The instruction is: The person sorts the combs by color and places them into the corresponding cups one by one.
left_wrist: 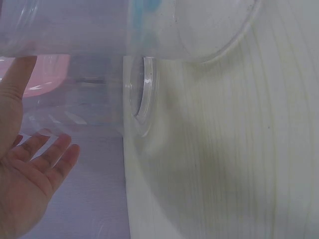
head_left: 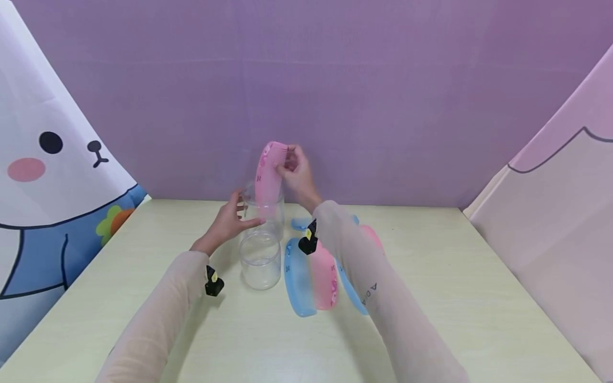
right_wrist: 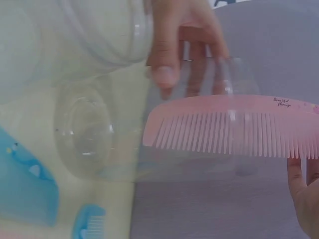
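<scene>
My right hand (head_left: 300,175) pinches a pink comb (head_left: 269,170) by its toothed side near the top. The comb stands upright, its lower end inside the rear clear jar (head_left: 276,226). In the right wrist view that end shows through the jar wall, with the teeth towards the right hand's side. My left hand (head_left: 225,223) holds the same jar from the left, thumb across the front and fingers round the far side. Directly in front of it is a second clear jar (head_left: 260,274), with nothing visible inside.
Right of the jars lie a blue comb (head_left: 298,279) and a pink comb (head_left: 325,276) side by side. More blue and pink combs are partly hidden under the right forearm. A purple cloth backdrop (head_left: 383,106) rises behind the table (head_left: 431,298).
</scene>
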Demonstrator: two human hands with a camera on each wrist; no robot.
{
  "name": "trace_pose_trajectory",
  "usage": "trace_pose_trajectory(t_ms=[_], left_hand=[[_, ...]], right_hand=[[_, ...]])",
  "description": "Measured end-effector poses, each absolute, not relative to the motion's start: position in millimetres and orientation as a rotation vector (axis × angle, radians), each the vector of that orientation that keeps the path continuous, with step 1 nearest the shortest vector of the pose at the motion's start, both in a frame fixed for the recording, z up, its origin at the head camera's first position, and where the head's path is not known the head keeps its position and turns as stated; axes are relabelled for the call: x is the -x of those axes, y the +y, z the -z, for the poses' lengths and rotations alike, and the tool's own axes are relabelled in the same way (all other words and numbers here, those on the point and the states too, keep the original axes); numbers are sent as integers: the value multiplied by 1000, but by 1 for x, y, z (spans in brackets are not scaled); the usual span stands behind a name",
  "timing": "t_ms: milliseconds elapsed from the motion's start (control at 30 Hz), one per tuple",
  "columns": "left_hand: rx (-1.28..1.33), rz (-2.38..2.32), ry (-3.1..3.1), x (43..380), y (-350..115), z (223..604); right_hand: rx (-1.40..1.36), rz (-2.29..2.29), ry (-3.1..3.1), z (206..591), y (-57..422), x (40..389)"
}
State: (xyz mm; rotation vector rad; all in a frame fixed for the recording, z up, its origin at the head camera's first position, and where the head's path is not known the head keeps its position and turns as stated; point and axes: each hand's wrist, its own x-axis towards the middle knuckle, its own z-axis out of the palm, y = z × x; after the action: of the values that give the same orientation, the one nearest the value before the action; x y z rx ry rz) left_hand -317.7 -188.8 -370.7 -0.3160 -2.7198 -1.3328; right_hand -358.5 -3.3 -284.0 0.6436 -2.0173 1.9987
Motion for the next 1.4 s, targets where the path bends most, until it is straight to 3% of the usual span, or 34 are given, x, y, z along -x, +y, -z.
trace_pose_trajectory(t_ms=[333,700,1000,1400], left_hand=[[285,1339,-2735,318,-189,371],[300,1337,-2726,317,-190,370],[302,1342,-2727,316,-190,369],[332,1326,-2709,316,-189,370]], right_hand=[[-674,-1976,-2120,305,-7,355],[-728,-1864,-2199,289,-6,328],[-715,-1824,-2175,309,-11,350],[-673,-1791,-2139,313,-14,355]])
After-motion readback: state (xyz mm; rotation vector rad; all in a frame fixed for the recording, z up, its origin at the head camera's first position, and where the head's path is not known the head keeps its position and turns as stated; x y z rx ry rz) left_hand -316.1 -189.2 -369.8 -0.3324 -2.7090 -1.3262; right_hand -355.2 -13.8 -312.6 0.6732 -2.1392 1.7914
